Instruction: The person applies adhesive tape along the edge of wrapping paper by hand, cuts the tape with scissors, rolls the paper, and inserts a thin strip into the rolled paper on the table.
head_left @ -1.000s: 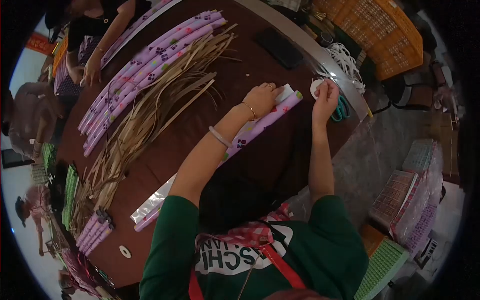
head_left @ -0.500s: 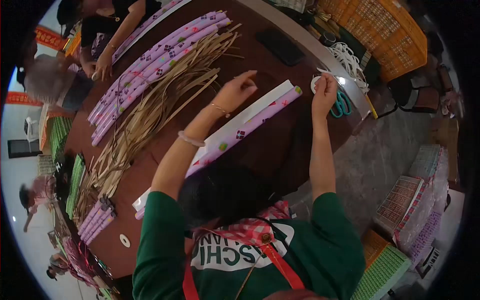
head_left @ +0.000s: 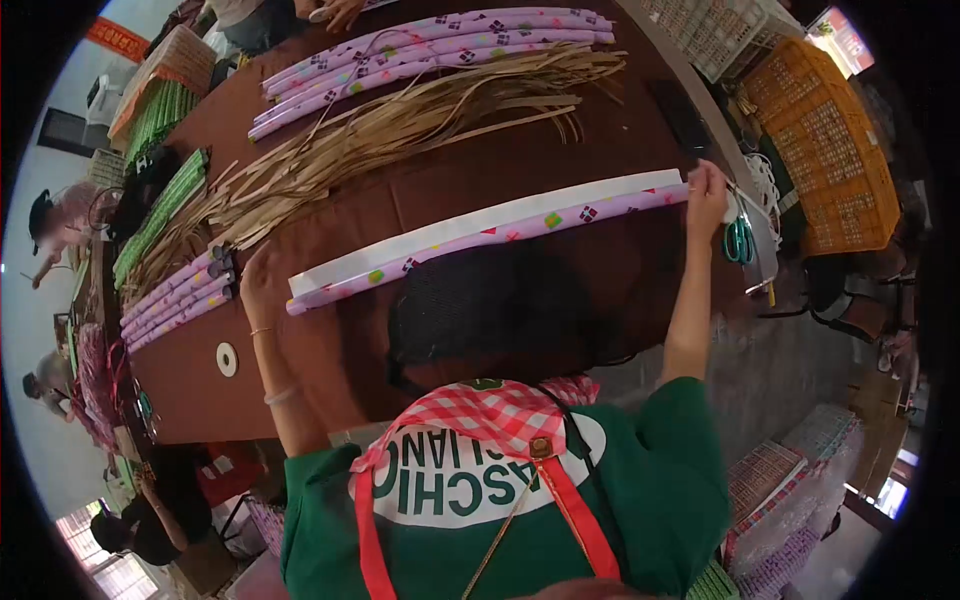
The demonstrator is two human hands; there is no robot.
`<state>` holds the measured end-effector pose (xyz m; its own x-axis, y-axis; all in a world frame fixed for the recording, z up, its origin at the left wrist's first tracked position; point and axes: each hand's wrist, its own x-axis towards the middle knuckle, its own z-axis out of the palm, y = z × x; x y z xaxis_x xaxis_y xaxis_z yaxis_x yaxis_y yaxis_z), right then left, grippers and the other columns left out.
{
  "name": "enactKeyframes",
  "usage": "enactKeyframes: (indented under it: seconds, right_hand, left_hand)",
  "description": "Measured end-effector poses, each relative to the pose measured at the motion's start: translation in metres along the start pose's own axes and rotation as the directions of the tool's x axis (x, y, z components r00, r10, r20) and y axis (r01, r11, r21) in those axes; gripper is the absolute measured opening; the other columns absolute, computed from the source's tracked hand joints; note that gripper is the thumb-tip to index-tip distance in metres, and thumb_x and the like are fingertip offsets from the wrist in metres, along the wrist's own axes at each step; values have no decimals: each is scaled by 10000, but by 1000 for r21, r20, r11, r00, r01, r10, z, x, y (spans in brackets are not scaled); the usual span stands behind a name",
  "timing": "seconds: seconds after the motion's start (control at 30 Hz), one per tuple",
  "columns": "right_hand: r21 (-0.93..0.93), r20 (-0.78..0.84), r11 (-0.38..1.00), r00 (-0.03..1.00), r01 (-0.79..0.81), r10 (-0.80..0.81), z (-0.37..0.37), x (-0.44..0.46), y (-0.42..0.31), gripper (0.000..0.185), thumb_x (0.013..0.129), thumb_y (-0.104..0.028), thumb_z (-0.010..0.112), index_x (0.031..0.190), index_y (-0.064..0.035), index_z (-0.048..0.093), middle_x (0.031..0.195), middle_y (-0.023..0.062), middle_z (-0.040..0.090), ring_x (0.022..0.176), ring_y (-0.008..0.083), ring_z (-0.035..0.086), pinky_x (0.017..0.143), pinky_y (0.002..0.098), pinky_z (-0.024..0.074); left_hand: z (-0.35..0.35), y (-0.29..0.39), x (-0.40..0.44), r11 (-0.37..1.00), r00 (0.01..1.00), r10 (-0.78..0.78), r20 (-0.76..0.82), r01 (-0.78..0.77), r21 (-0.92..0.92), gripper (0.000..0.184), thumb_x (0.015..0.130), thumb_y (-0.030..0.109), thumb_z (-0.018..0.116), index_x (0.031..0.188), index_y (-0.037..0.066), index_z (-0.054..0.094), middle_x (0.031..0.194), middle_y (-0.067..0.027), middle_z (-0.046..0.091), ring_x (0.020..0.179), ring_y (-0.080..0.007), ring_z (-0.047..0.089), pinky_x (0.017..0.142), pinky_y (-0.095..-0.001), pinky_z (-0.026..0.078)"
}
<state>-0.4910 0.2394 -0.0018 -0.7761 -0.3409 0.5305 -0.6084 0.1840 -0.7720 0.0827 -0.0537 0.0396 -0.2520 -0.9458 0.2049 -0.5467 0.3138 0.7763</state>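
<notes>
A long purple patterned roll of paper [head_left: 480, 238], with a white strip [head_left: 500, 208] of its sheet showing along the far side, lies across the table in front of me. My right hand [head_left: 707, 195] is at the roll's right end with its fingertips pinched together; anything between them is too small to make out. Past the roll's left end, my left hand [head_left: 258, 278] is raised with fingers bent together, and what they hold cannot be seen. Teal-handled scissors [head_left: 738, 241] lie beside my right wrist. A white round thing [head_left: 730, 208] shows partly behind that hand.
Brown flat strips [head_left: 400, 130] and several purple rolls [head_left: 430, 50] lie farther back. Short purple rolls [head_left: 180, 303] and a white ring-shaped reel [head_left: 228, 359] are at left. A dark phone [head_left: 678, 115] and an orange basket [head_left: 835, 150] are at right. A co-worker's hand [head_left: 337, 12] shows at the top.
My left hand has moved far left, from above the roll to past its left end. My right hand now sits at the roll's right end. The view has turned, so the roll lies more level.
</notes>
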Motion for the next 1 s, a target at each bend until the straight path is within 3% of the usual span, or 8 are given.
enactKeyframes:
  seconds: [0.07, 0.17, 0.27, 0.6, 0.7, 0.77, 0.83, 1.0]
  right_hand:
    - [75, 347, 994, 937, -77, 47, 24, -4, -25, 201, 905, -166, 456, 949, -4, 565, 725, 49, 579, 679, 133, 558, 644, 263, 450]
    - [7, 735, 967, 657, -254, 167, 58, -13, -35, 234, 901, -203, 435, 898, -1, 553, 691, 56, 578, 643, 139, 553, 627, 270, 444]
    - [-123, 784, 988, 602, -89, 152, 70, -12, -42, 206, 871, -191, 455, 863, -11, 553, 688, 61, 590, 637, 149, 556, 612, 277, 440]
    - [-486, 632, 873, 675, -38, 381, 22, 49, 14, 215, 821, -192, 455, 799, -19, 581, 715, 141, 614, 693, 272, 607, 643, 374, 467]
    - [-771, 407, 618, 864, 153, 295, 15, 53, 27, 216, 825, -176, 444, 885, -23, 584, 849, 219, 607, 827, 415, 563, 737, 480, 449]
    - [-766, 371, 619, 906, 175, 203, 7, 49, 31, 209, 831, -170, 443, 893, -20, 576, 839, 222, 602, 818, 412, 563, 726, 480, 449]
    - [-762, 327, 618, 939, 195, 107, -5, 42, 27, 202, 836, -163, 443, 901, -18, 568, 828, 226, 597, 808, 410, 563, 716, 480, 449]
    - [-513, 397, 743, 886, 430, -239, -9, -6, -25, 256, 696, -27, 510, 946, -57, 558, 990, 87, 577, 964, 285, 522, 845, 393, 385]
  left_hand:
    - [-9, -55, -3, 995, 994, -103, -34, 102, -11, 260, 860, 145, 553, 1087, 22, 584, 1040, -108, 599, 927, -182, 577, 806, -275, 449]
    - [-13, -64, -13, 975, 993, -29, -112, 53, 215, 294, 820, 164, 603, 1073, 15, 588, 996, -120, 602, 915, -204, 578, 802, -289, 455]
    - [-9, -80, -16, 885, 991, 31, -129, 32, 464, 388, 728, 185, 694, 1060, 10, 592, 986, -132, 594, 903, -225, 578, 793, -307, 460]
    - [-14, -72, -18, 933, 986, -161, -46, 167, 318, 472, 577, 177, 795, 966, 4, 591, 877, -116, 567, 826, -256, 544, 738, -351, 458]
    - [-14, -70, -19, 917, 990, -133, -42, 139, 374, 433, 605, 167, 780, 955, 1, 588, 870, -114, 572, 807, -244, 549, 729, -347, 460]
    - [-15, -81, -22, 911, 995, -94, -35, 100, 399, 404, 630, 160, 766, 954, -2, 588, 868, -115, 580, 795, -234, 558, 722, -338, 463]
    - [-15, -106, -24, 964, 968, -250, -21, 250, 87, 333, 694, 152, 726, 950, -9, 585, 855, -111, 609, 765, -196, 583, 699, -309, 473]
    - [-21, -86, -33, 941, 951, -308, 37, 298, 163, 308, 705, 137, 730, 932, -10, 584, 826, -77, 631, 729, -132, 588, 656, -256, 471]
